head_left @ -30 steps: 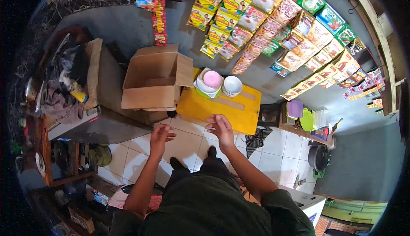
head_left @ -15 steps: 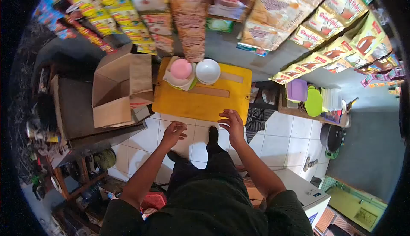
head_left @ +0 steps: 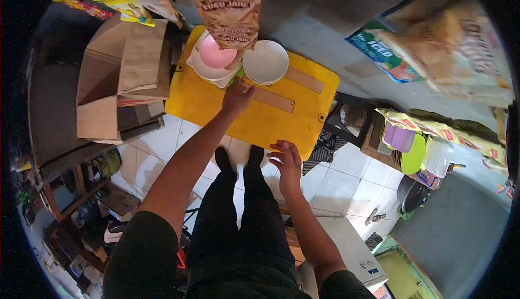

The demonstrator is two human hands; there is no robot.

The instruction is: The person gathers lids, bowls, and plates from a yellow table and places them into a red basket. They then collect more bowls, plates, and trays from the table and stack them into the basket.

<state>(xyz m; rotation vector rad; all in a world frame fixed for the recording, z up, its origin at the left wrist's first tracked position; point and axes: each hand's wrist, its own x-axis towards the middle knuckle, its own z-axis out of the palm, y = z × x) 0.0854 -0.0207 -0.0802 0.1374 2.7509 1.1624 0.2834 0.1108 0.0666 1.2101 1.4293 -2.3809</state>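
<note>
My left hand [head_left: 237, 97] reaches over the yellow tabletop [head_left: 216, 109], at the near edge of a stack of dishes. Its thumb and fingers look apart, and the fingertips meet or nearly meet the rim of the stack. On top of that stack sits a pink bowl [head_left: 216, 55] above cream-white dishes [head_left: 200, 67], with a bit of green dish [head_left: 236, 77] showing below. Just right of it is a white bowl [head_left: 265, 62]. Empty and with fingers loosely curled but apart, my right hand [head_left: 287, 161] hovers by the table's front edge.
An open cardboard box [head_left: 143, 60] stands left of the table. Hanging sachets [head_left: 233, 6] dangle over the dishes, and more packets [head_left: 433, 55] hang at right. A shelf with a purple container [head_left: 399, 136] and green plates [head_left: 414, 155] is farther right. White tiles [head_left: 341, 185] cover the floor.
My left hand has moved forward to the dish stack. The right hand stays near the front edge of the table. The view has come closer to the table and turned.
</note>
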